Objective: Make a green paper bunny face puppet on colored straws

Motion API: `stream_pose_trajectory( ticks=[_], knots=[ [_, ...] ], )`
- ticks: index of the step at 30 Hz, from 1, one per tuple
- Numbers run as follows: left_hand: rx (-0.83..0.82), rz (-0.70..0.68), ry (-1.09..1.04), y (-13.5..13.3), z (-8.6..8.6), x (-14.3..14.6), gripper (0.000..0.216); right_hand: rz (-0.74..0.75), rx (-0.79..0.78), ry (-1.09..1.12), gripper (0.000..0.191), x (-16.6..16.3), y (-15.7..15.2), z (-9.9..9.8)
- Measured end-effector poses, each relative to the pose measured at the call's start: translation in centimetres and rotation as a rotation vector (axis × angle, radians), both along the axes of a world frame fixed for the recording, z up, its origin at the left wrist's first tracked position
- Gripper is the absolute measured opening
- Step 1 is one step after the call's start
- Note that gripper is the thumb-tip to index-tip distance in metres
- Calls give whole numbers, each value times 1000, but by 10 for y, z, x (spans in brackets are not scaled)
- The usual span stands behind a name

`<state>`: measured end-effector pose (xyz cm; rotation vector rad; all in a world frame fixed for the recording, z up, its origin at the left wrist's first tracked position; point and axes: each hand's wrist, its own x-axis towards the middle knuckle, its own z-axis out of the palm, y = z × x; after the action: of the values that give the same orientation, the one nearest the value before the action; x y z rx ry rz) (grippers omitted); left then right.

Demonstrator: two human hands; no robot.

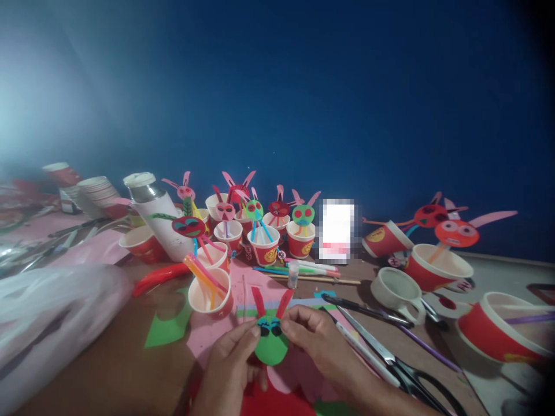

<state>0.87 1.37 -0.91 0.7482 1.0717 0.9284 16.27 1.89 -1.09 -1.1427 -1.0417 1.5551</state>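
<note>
A green paper rabbit face (271, 349) with red ears and dark eyes on blue patches is held up low in the middle of the view. My left hand (234, 358) grips its left edge, thumb beside the left eye. From the other side, my right hand (314, 335) pinches near the right eye and the base of the right ear. Pink paper (203, 341) and a red sheet (269, 398) lie beneath my hands. Right of my right hand rest black-handled scissors (401, 370) and a white pen (368, 353).
Red paper cups with paper animal faces on straws, such as one green face (303, 214), stand along the blue wall. A white flask (160, 219) leans at left, near a plastic bag (56, 323). A mug (396, 289) stands right; a small clear bottle (293, 274) stands near several markers (312, 267).
</note>
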Motion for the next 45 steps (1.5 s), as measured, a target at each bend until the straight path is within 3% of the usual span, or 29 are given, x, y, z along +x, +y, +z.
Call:
stream_pose_trajectory(
  ticks=[21, 30, 45],
  knots=[
    [13, -49, 20, -5, 6, 1, 25, -20, 34, -77, 27, 2, 1, 1],
    [0, -25, 55, -5, 1, 1, 24, 12, 36, 12, 29, 1, -1, 3],
    [-23, -26, 38, -7, 3, 4, 24, 1, 44, -15, 22, 1, 0, -11]
  ],
)
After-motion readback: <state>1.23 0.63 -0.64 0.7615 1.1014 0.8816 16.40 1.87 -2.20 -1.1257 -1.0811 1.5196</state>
